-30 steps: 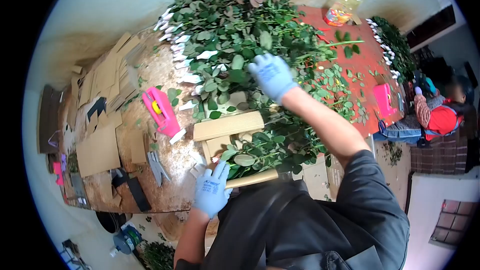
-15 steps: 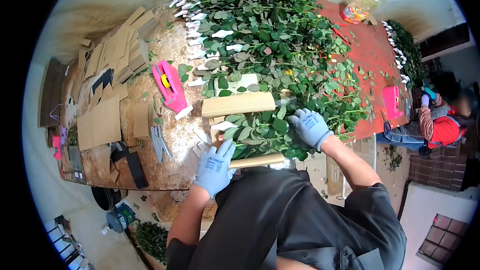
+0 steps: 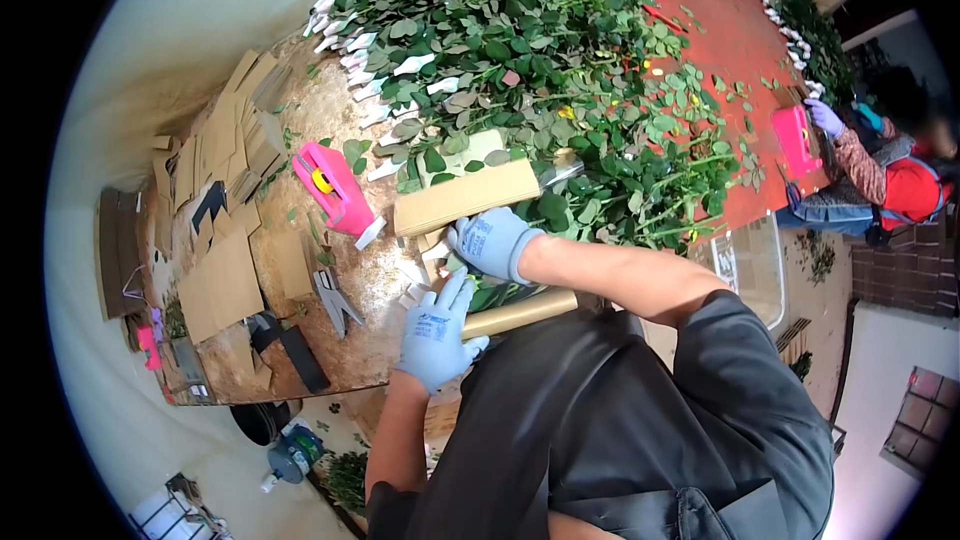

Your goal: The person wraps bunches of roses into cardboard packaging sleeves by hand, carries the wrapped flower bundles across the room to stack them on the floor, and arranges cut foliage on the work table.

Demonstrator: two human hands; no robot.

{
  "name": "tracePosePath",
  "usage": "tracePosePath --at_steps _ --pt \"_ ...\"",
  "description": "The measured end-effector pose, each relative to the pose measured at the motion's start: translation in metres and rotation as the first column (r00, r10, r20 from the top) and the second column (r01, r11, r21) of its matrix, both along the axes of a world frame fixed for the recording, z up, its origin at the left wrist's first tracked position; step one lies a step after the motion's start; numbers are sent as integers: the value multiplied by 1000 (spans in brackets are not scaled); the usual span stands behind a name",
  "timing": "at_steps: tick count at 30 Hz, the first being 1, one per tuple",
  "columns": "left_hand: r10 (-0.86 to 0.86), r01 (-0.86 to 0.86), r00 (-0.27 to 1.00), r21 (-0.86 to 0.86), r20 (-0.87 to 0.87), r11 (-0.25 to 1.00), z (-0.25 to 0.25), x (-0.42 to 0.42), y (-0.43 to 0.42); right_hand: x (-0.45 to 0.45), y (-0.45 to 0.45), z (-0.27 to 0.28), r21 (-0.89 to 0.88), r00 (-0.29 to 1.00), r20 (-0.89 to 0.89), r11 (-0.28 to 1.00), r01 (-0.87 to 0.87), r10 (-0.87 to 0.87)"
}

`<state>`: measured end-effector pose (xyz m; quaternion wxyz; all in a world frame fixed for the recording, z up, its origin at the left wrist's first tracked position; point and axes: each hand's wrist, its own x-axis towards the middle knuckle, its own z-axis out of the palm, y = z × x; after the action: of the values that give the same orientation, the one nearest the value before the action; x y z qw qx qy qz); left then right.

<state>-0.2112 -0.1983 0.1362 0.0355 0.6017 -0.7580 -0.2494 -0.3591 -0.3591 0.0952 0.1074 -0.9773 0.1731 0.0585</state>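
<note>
Pale-walled room. Long worktop [image 3: 375, 345], bare brown on the left, red on the right; a big leafy pile [image 3: 530, 50] covers the far middle. A co-worker's gloved hand [image 3: 825, 118] is over by the far right end.

Leafy stems [image 3: 500, 293] lie between two cardboard-covered bars, upper bar [image 3: 467, 197] and lower bar [image 3: 522, 312], partly hidden under the right arm. A white-wrapped tip [image 3: 437, 251] pokes out at the left end.

Left hand [image 3: 437, 335]: at the lower bar's left end, fingers straight, thumb spread away. Right hand [image 3: 492, 243]: fingers curled down beside the tip, between the bars; can't tell if they pinch anything.

Risks, my read:
- Squeezing the white-wrapped tip too hard could bruise whatever is inside.
- Leaves could snag on a bar edge and tear or drag a stem askew; gap looks tight.
- Hands close together, right forearm over the stems: easy to bump one out of line.
- Pink tape dispenser [image 3: 335, 190] and grey pliers-like tool [image 3: 335, 302] sit nearby; a wide left swing could knock them.
</note>
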Motion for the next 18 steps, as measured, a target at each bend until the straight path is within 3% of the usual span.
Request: tracePosePath --at_steps 2,3,4,5,6,7,9,13,17,18 --pt "-30 13 979 -86 -199 996 -4 12 -4 -2 -2 4 28 1000 7 1000 -2 2" --pt "-33 17 979 -80 -199 997 1 16 -8 -3 -3 6 46 1000 9 999 -13 13" --pt "234 -190 882 146 -409 971 9 19 -15 -3 -2 0 35 1000 29 999 -4 3" --pt "504 -324 685 400 -526 857 13 23 -21 -2 -2 -9 39 1000 27 999 -1 0" --pt "382 -347 828 161 -410 924 2 34 -31 1 -1 -20 29 999 42 999 28 -29" --pt "384 -347 827 166 -411 923 -11 41 -36 3 -1 -20 19 997 57 998 55 -56" --pt "211 -201 977 -260 13 944 -34 52 -43 0 -3 -7 57 999 32 998 40 -42" --pt "172 -143 973 -185 154 972 -58 50 -56 3 -4 -9 113 998 -5 991 66 -66" --pt "163 -135 975 -183 151 974 -61 54 -51 4 -6 -10 79 998 -48 996 48 -45" --pt "159 -118 977 -255 145 960 -60 55 -49 4 -6 -8 90 997 -54 994 54 -49"
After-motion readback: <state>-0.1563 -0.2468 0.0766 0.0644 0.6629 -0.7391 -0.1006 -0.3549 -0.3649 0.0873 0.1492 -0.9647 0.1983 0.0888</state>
